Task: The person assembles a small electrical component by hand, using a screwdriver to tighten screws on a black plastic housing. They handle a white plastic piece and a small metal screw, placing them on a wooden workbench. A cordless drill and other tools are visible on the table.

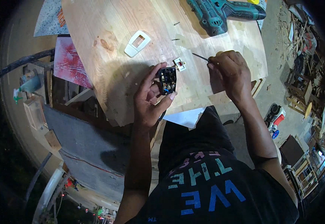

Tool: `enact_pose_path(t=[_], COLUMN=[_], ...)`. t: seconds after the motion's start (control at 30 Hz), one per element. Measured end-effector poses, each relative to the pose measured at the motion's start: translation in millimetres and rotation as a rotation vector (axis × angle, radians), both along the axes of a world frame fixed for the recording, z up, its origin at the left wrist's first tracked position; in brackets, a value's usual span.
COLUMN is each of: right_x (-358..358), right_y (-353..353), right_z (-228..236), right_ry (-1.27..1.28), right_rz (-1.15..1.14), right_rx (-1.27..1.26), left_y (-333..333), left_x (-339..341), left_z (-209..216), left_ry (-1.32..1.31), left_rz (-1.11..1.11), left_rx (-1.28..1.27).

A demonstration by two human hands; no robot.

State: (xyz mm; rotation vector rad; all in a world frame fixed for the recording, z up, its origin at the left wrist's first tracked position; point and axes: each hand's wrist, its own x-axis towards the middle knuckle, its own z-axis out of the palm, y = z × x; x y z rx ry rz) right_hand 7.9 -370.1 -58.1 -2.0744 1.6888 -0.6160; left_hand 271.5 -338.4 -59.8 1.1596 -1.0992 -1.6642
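My left hand [150,91] is closed around an opened black electrical housing [167,81], its inside facing up with metal contacts and a bit of blue showing. A dark cable [162,116] hangs below that hand. My right hand [231,72] pinches a screwdriver [200,56], its thin shaft pointing left over the wood and its handle hidden in the fingers. Just beyond the housing lies a small white switch-like piece [179,64] with a red spot. Farther off on the board rests a white cover plate [137,43] with a rectangular opening.
Two small screws [176,39] lie on the wooden board [114,78]. A teal and black power drill [216,15] occupies its far right part. A red scratched sheet [71,61] sits left of the board. Scrap wood [300,48] and a toy vehicle [275,117] are on the right.
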Motion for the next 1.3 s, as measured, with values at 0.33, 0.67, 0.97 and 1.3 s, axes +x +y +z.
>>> enact_pose_path(t=[0.33,0.67,0.97,1.3], right_x=[13.2,26.6,71.2,85.1], right_y=[0.1,11.9,44.1,48.1], right_z=[9.2,26.8,37.5,26.3], right_ry=[-0.072,-0.303,-0.636,-0.715], right_rz=[-0.047,-0.103,0.024,0.007], right_rx=[0.046,0.08,0.074,0.026], left_y=[0.3,3.2,6.5,6.9], left_x=[-3.8,-6.1,-8.7,-6.7], left_z=[2.7,1.5,-7.4,-17.5], left_ry=[-0.009,0.006,0.03,0.028], left_rz=[-0.004,0.055,0.096,0.053], left_rx=[0.012,0.017,-0.086,-0.321])
